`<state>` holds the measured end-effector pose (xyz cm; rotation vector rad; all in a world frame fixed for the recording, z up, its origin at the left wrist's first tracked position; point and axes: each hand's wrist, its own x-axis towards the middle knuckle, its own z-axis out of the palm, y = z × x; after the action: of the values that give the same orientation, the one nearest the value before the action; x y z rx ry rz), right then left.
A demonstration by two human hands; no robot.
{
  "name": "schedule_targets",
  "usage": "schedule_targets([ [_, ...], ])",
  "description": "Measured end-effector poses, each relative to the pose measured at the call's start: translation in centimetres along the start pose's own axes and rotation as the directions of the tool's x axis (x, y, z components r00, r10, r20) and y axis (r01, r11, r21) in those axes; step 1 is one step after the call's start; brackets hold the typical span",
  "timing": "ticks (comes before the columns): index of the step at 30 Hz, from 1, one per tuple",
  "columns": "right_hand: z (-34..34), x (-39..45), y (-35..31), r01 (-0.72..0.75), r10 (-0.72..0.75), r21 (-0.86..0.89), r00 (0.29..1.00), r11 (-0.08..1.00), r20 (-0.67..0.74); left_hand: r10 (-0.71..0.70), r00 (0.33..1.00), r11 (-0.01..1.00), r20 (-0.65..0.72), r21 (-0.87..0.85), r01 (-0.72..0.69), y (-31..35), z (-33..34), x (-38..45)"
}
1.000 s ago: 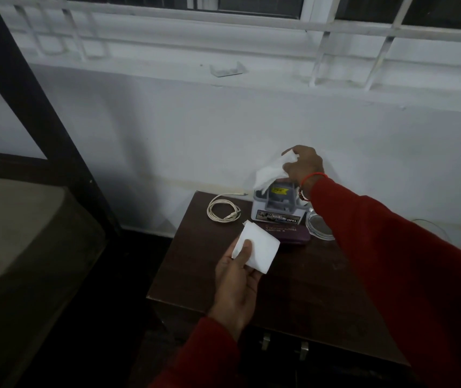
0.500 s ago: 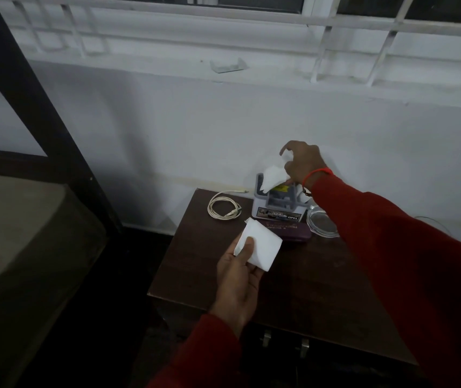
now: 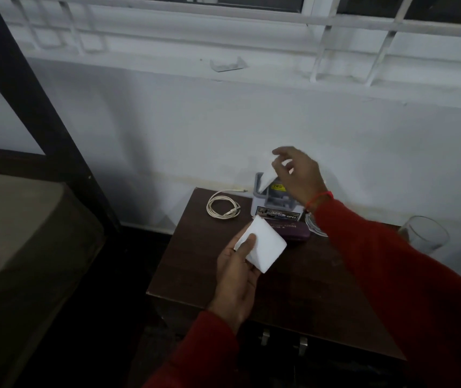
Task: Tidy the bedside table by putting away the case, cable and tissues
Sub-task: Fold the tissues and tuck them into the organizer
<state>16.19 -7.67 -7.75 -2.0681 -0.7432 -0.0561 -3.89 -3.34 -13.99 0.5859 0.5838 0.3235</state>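
My left hand (image 3: 236, 273) holds a folded white tissue (image 3: 265, 246) under the thumb, above the dark wooden bedside table (image 3: 223, 284). My right hand (image 3: 297, 175) hovers over a grey holder box (image 3: 275, 207) at the table's back, pinching a second white tissue (image 3: 268, 177) whose lower end dips into the box. A purple case (image 3: 290, 229) lies in front of the box, partly hidden by the folded tissue. A coiled white cable (image 3: 222, 205) rests at the table's back left.
A clear glass (image 3: 423, 233) stands at the table's right side, and a round clear lid (image 3: 314, 226) lies beside the case under my right sleeve. A bed (image 3: 13, 233) and dark bed post (image 3: 36, 102) are to the left. Wall and window grille lie behind.
My right hand pushed the tissue down toward the box, then rose again with its fingers more spread. The left hand with the folded tissue stayed nearly still.
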Motion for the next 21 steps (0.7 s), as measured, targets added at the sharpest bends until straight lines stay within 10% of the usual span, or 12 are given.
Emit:
schedule_targets([
  [2, -0.4, -2.7, 0.0, -0.157, 0.077, 0.244, 0.948, 0.957, 0.309, 0.001, 0.999, 1.000, 0.045, 0.029, -0.002, 0.2, 0.3, -0.2],
  [4, -1.1, -5.2, 0.9, -0.491, 0.162, 0.356, 0.737, 0.795, 0.656, 0.001, 0.996, 0.999, 0.091, 0.049, -0.005, 0.4, 0.5, -0.4],
  [8, -3.7, -7.8, 2.9, -0.760, 0.123, 0.278, 0.424, 0.588, 0.897, 0.027, 0.999, 0.982, 0.033, 0.187, -0.033, 0.4, 0.5, -0.6],
  [21, -6.9, -4.6, 1.1, -0.247, 0.163, 0.061, 0.786, 0.967, 0.596, 0.227, 0.972, 0.885, 0.056, 0.404, -0.230, -0.4, 0.7, -0.2],
])
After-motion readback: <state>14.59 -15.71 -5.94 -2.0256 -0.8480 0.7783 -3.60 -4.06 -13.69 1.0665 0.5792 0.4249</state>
